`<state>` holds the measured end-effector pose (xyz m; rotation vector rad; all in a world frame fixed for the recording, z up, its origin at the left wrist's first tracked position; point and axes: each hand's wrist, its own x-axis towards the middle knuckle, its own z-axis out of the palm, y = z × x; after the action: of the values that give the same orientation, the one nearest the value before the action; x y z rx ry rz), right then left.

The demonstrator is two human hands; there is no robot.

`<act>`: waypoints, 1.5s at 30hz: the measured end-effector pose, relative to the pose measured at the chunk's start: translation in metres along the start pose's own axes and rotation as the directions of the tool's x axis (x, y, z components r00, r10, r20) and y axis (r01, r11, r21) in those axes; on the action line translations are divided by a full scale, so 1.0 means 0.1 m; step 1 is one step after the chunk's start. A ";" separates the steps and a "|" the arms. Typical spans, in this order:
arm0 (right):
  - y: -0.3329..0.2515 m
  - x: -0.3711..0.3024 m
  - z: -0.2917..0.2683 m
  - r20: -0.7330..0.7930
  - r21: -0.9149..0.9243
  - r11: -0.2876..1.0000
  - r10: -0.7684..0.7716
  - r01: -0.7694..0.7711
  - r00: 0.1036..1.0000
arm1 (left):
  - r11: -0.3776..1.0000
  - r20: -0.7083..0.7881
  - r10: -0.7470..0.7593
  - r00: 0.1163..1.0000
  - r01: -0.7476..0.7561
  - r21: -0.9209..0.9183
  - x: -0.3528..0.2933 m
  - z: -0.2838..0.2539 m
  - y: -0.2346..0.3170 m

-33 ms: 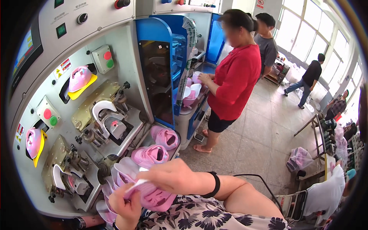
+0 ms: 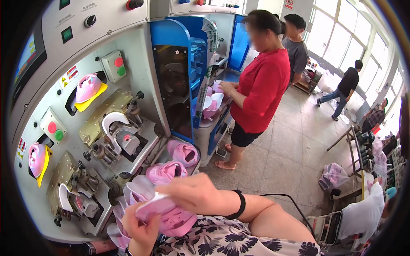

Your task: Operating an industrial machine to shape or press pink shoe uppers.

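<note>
In front of my body I hold a pink shoe upper (image 2: 178,222). My left hand (image 2: 142,226) is closed, its thumb and fingers pinching the near-left edge of the upper. Over the top of it bends my right hand (image 2: 194,194), fingers closed and slightly blurred, with a small white piece (image 2: 158,197) showing at the fingertips. How far that piece runs into the upper is hidden by my fingers. Just beyond my hands, several more pink uppers sit on a ledge, among them a laced one (image 2: 166,172) and another (image 2: 183,152) farther back.
On my left stands a machine with two curved clamp stations (image 2: 124,132) and two pink uppers on yellow-edged holders (image 2: 89,88). Red and green buttons (image 2: 119,66) are beside them. A person in red (image 2: 265,91) works at a blue machine (image 2: 171,34). Others are farther off.
The white piece at my right fingertips shows less, and more of the upper's pink edge shows between my hands. My right hand has shifted slightly upward.
</note>
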<state>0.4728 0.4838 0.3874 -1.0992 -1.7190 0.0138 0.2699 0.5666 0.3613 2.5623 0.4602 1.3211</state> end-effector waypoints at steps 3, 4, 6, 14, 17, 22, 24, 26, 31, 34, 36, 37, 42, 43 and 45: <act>0.06 -0.01 -0.20 -0.264 -0.136 0.984 0.074 -0.113 0.962 | 0.351 0.434 -0.408 0.804 0.576 -0.738 -0.03 0.11 0.01; 0.08 -0.01 -0.24 -0.277 -0.159 0.983 0.046 -0.093 0.960 | 0.353 0.443 -0.402 0.802 0.581 -0.733 -0.05 0.17 0.01; 0.12 0.01 -0.31 -0.391 -0.225 0.966 0.032 -0.129 0.920 | 0.251 0.507 -0.282 0.815 0.573 -0.780 -0.11 0.28 0.00; 0.10 -0.03 -0.41 -0.376 0.006 0.988 0.146 -0.155 0.915 | 0.498 0.353 -0.479 0.804 0.580 -0.645 -0.13 0.31 -0.21; 0.09 -0.05 -0.48 -0.274 0.096 0.977 0.211 -0.192 0.938 | 0.611 0.310 -0.446 0.840 0.539 -0.580 -0.16 0.16 -0.22; 0.09 -0.13 -0.54 -0.047 -0.067 0.941 0.330 -0.332 0.943 | 0.546 0.409 -0.417 0.812 0.583 -0.602 -0.19 0.10 -0.30; 0.10 -0.16 -0.54 -0.135 -0.013 0.965 0.257 -0.261 0.957 | 0.570 0.404 -0.394 0.826 0.564 -0.598 -0.21 0.12 -0.31; 0.11 -0.20 -0.53 -0.211 0.023 0.976 0.218 -0.218 0.953 | 0.594 0.407 -0.359 0.840 0.543 -0.594 -0.21 0.13 -0.29; 0.16 -0.30 -0.47 -0.298 -0.363 0.915 0.065 -0.176 0.952 | 0.569 0.464 -0.354 0.812 0.581 -0.581 -0.12 0.10 -0.18; 0.19 -0.37 -0.43 -0.368 -0.575 0.794 -0.035 -0.198 0.929 | 0.692 0.496 -0.308 0.812 0.549 -0.468 -0.03 0.06 -0.12; 0.21 -0.43 -0.45 -0.398 -0.637 0.739 -0.071 -0.220 0.914 | 0.655 0.495 -0.302 0.815 0.555 -0.513 0.01 0.04 -0.08; 0.22 -0.45 -0.46 -0.386 -0.593 0.768 -0.007 -0.242 0.923 | 0.614 0.493 -0.305 0.815 0.564 -0.553 0.03 0.05 -0.06; 0.26 -0.49 -0.53 -0.407 -0.415 0.883 0.032 -0.217 0.913 | 0.600 0.462 -0.386 0.798 0.598 -0.531 0.05 0.06 -0.03; 0.27 -0.50 -0.54 -0.397 -0.397 0.888 0.062 -0.232 0.916 | 0.582 0.468 -0.377 0.799 0.598 -0.551 0.04 0.06 -0.04; 0.27 -0.52 -0.55 -0.379 -0.375 0.895 0.088 -0.240 0.921 | 0.564 0.467 -0.376 0.800 0.597 -0.570 0.02 0.09 -0.05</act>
<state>0.5338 0.4386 0.3601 -1.4621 -1.3249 -0.4397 0.2775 0.5720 0.3559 1.7400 0.4580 0.6818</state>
